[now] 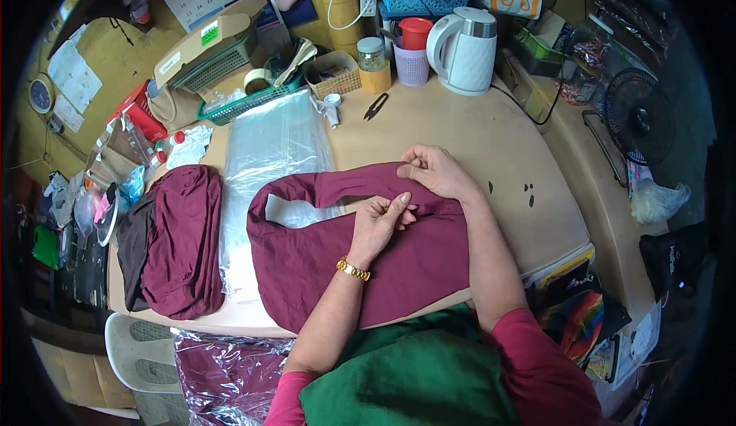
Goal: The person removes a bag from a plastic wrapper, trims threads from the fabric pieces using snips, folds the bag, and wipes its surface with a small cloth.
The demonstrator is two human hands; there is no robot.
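Note:
A maroon cloth bag (322,265) with a long strap loop lies spread at the table's front edge. My left hand (381,223), below a gold wristband, is closed with thumb and fingers together on the cloth near the strap's inner edge. Further up and to the right, my right hand (437,173) pinches the strap's upper edge. Any small thing between the fingertips is too small to tell. Under the bag's left part lie clear plastic bags (276,131). Beside them is a folded pile of maroon cloth (184,246) with dark cloth (136,250) at its left.
Black thread snips (376,106) lie behind the bag. A white electric kettle (464,54), a lilac cup (412,66), a glass jar (373,66) and baskets (333,73) line the back. A fan (638,108) stands at right. Plastic-wrapped maroon cloth (230,372) sits below the front edge.

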